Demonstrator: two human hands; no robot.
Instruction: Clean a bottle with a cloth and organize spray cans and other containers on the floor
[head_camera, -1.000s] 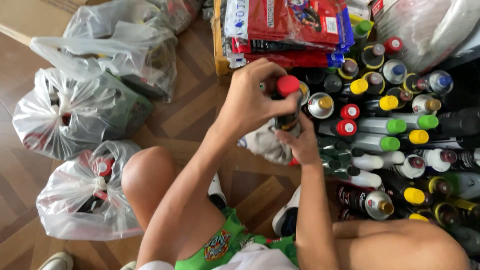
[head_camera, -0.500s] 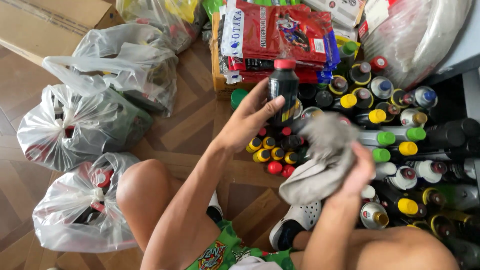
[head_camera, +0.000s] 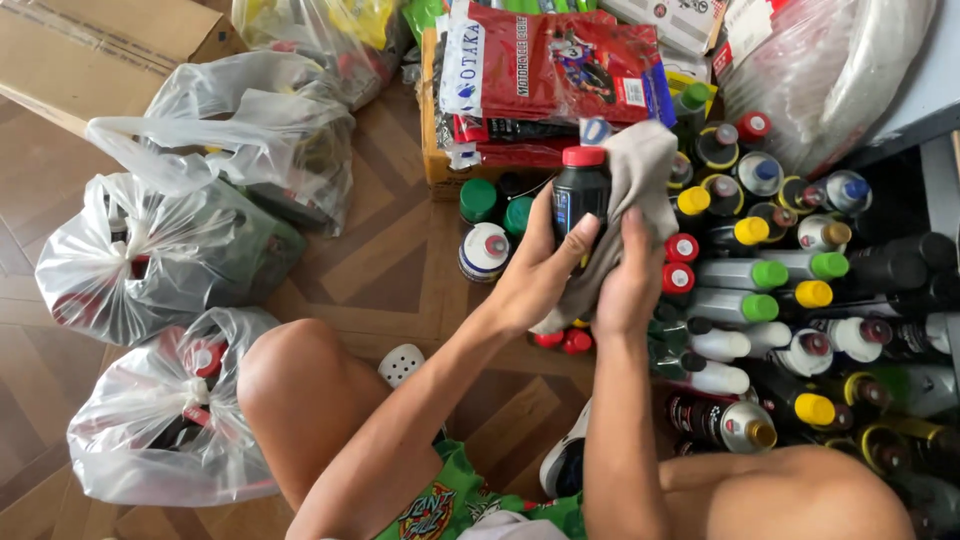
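Wood parquet floor, herringbone pattern; person is sitting low over it, knees up. Cardboard box is lying at upper left. Three clear plastic bags of goods are sitting along the left side. Red packets are stacked in a crate at top centre. A big spread of bottles and cans, with green, yellow, red and blue caps, is crowding the floor on the right, mostly lying on their sides.

Left hand is holding a small black bottle with a red cap upright above the floor, in front of the crate; fingers are wrapped tight round its lower body, thumb across the front. Right hand is pressing a grey cloth against the bottle's right side, its grip clamped on the cloth, which is draping up behind the cap.

Judgement: wiping is under way. To do it well, the left hand should be turning the bottle while the cloth is covering each face in turn, cap and shoulder included; a firm hold low down is leaving the upper body free for the cloth.
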